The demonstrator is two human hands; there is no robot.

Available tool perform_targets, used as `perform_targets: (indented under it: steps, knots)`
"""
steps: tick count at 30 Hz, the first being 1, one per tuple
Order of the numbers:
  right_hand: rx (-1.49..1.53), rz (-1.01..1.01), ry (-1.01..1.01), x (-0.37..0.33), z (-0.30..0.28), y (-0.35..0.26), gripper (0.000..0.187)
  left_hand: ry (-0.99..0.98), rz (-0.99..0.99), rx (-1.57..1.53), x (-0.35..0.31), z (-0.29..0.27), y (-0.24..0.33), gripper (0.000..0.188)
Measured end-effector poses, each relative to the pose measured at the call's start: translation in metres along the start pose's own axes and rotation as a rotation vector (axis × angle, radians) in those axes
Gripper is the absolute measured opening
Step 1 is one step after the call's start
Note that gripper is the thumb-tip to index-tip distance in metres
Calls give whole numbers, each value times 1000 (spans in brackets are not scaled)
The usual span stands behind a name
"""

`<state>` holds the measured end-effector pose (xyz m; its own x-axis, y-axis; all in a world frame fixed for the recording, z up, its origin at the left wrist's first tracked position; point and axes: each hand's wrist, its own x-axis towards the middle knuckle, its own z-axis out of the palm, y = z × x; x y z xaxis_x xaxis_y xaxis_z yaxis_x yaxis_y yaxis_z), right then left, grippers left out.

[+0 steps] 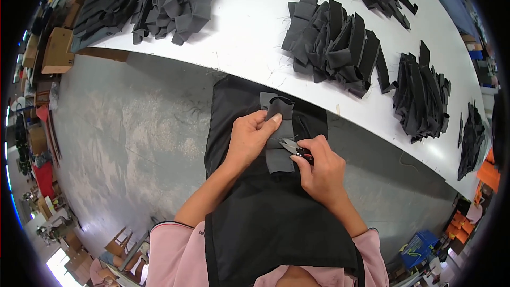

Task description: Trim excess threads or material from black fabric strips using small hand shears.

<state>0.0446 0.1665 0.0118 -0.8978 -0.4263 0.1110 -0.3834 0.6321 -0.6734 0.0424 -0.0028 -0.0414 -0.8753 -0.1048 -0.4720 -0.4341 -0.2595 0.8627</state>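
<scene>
Over my lap, covered by a black apron (276,212), I hold a dark grey fabric strip (280,160) with folded sections. My left hand (249,137) pinches its upper part between thumb and fingers, where a loop of cloth stands up. My right hand (324,170) is closed on small thread snips (300,151) with metal blades and a dark handle showing some red. The blade tips point left and rest at the strip's middle, by some loose threads.
Ahead, a white table (239,32) bears several heaps of dark strips, including a large pile (337,43) and another pile (422,96). Folded dark garments (111,5) lie far left. A cardboard box (57,50) and a blue crate (419,248) stand beyond.
</scene>
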Motion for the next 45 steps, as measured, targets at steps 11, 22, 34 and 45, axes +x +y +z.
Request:
perform_targets:
  steps: [11, 22, 34, 45]
  knots:
    - [62, 3, -2, 1, 5, 0, 21, -11, 4, 27, 1, 2, -7, 32]
    - [248, 196, 151, -6, 9, 0, 19, -22, -15, 9, 0, 4, -7, 31]
    - [593, 460, 10, 12, 23, 35, 17, -102, -172, 0, 11, -7, 8, 17]
    - [620, 464, 498, 71, -26, 128, 18, -34, 829, 948, 71, -70, 141, 24]
